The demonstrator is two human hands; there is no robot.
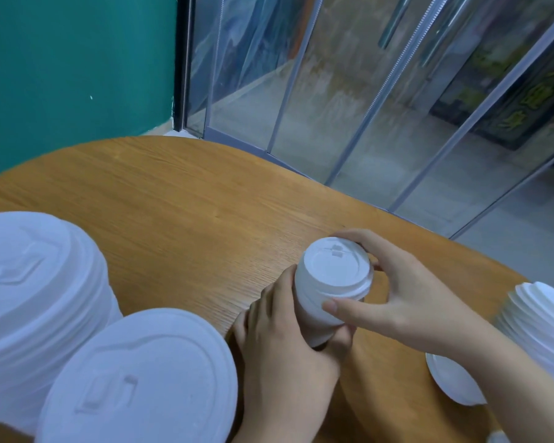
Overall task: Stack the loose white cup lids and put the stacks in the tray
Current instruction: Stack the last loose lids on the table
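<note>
Approx. midway, by judgement. A small stack of lids is held above the desk: left hand wrapped round its base, right hand pinching the top lid w/ thumb and fingers. Two tall stacks stand at left, another stack at right, one loose lid beside it. No tray in view, so none seen placed.
</note>
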